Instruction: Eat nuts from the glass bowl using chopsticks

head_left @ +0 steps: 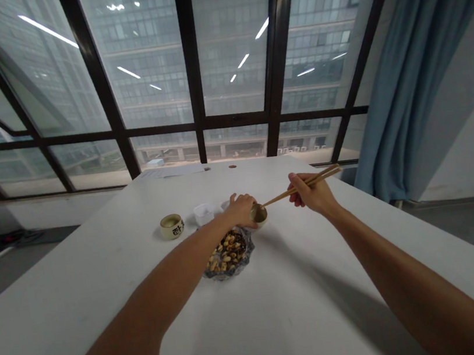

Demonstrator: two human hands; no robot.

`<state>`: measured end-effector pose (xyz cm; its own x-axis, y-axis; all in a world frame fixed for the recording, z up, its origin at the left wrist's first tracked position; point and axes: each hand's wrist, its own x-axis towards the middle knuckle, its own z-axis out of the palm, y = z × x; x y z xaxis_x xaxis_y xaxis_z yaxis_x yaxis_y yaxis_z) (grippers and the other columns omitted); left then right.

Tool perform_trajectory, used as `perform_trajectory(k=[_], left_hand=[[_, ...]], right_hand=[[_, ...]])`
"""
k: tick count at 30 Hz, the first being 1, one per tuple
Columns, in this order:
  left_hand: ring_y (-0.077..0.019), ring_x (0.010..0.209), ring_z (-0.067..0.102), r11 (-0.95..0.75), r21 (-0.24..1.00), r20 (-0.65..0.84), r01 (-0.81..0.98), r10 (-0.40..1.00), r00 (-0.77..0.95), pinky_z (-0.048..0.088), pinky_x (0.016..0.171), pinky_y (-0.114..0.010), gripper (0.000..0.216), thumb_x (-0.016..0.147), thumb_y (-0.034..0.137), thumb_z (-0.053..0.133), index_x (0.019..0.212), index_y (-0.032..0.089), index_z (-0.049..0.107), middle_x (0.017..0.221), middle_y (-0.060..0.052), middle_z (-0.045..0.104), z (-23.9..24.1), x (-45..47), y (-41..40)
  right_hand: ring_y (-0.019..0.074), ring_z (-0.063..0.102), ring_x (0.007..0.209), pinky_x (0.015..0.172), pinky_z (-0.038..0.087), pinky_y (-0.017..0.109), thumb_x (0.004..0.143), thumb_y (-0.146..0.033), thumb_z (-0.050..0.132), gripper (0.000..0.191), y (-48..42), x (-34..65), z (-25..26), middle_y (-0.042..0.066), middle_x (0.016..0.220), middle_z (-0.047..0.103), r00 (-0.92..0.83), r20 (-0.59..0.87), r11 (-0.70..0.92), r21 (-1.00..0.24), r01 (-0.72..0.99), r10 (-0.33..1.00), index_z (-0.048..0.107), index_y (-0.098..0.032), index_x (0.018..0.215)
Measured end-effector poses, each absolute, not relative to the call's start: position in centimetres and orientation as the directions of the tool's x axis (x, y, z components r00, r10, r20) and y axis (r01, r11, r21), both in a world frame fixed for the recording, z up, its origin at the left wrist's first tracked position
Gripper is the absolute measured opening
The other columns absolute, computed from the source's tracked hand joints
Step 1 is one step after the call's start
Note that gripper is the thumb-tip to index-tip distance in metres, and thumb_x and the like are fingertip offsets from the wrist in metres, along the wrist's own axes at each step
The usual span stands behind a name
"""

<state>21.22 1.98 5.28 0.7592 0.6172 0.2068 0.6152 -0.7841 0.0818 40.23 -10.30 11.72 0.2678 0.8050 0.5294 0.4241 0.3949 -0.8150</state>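
My left hand [242,209] grips a small ceramic cup [260,215] by its side, and the cup's mouth leans toward me. In my right hand [309,192] is a pair of wooden chopsticks [281,196], with the tips at the cup's rim. Whether the tips pinch anything is too small to tell. Just below my left wrist sits a dark, wavy-edged bowl [250,244] of mixed nuts or seeds [230,251], partly covered by my forearm. A second ceramic cup [172,226] with dark lettering stands upright to the left.
Behind my left forearm is a clear plastic container [203,213], with another pale dish [225,205] partly hidden beside it. Papers [183,171] and a small brown round object [232,166] lie at the white table's [112,265] far edge. A blue curtain [401,90] hangs at right.
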Motion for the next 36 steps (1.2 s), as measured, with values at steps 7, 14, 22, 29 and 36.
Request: perform_trajectory(k=[7, 14, 22, 29, 36], left_hand=[[-0.0323, 0.125, 0.055, -0.786, 0.105, 0.187, 0.609, 0.617, 0.764, 0.02, 0.119, -0.057, 0.075, 0.06, 0.048, 0.084, 0.125, 0.021, 0.058, 0.13, -0.012, 0.063, 6.0, 21.3, 0.7], [-0.0333, 0.13, 0.053, -0.762, 0.113, 0.129, 0.638, 0.648, 0.75, 0.019, 0.119, -0.059, 0.075, 0.066, 0.055, 0.08, 0.131, 0.023, 0.057, 0.136, -0.012, 0.062, 6.0, 21.7, 1.7], [-0.0293, 0.134, 0.051, -0.738, 0.098, 0.012, 0.668, 0.672, 0.741, 0.013, 0.121, -0.057, 0.065, 0.082, 0.053, 0.067, 0.137, 0.021, 0.052, 0.138, -0.013, 0.062, 6.7, 21.0, 2.6], [-0.0259, 0.137, 0.048, -0.722, 0.123, 0.28, 0.681, 0.683, 0.674, 0.009, 0.123, -0.054, 0.045, 0.089, 0.04, 0.058, 0.132, 0.024, 0.059, 0.142, -0.008, 0.061, 8.9, 14.2, 3.2], [-0.0284, 0.122, 0.06, -0.586, 0.216, 0.553, 0.781, 0.733, 0.397, 0.032, 0.115, -0.049, 0.036, 0.093, 0.042, 0.053, 0.117, 0.02, 0.067, 0.127, -0.01, 0.07, 7.0, 3.2, 4.0]], right_hand=[[0.0123, 0.055, 0.036, 0.032, 0.038, 0.02, 0.077, -0.081, 0.059, 0.067, -10.1, 40.2, 11.3, 0.006, 0.049, 0.064, 0.136, 0.497, 0.327, -0.729, 0.601, 0.857, 0.065, -0.016, 0.061], [0.0118, 0.054, 0.036, 0.034, 0.039, 0.021, 0.081, -0.082, 0.053, 0.07, -10.3, 39.9, 11.7, 0.006, 0.048, 0.063, 0.243, 0.612, 0.383, -0.706, 0.596, 0.752, 0.065, -0.016, 0.061], [0.0103, 0.047, 0.029, 0.029, 0.035, 0.021, 0.078, -0.078, 0.06, 0.066, -12.2, 37.7, 13.7, 0.004, 0.039, 0.057, 0.342, 0.608, 0.476, -0.785, 0.397, 0.716, 0.062, -0.017, 0.055], [0.0096, 0.046, 0.029, 0.029, 0.035, 0.02, 0.074, -0.082, 0.06, 0.068, -13.4, 34.9, 13.7, 0.003, 0.038, 0.056, 0.104, 0.448, 0.387, -0.851, 0.354, 0.888, 0.061, -0.017, 0.053], [0.01, 0.051, 0.033, 0.032, 0.039, 0.019, 0.079, -0.081, 0.055, 0.067, -13.0, 31.5, 10.0, 0.001, 0.043, 0.059, -0.191, 0.237, 0.295, -0.875, 0.385, 0.953, 0.06, -0.018, 0.059]])
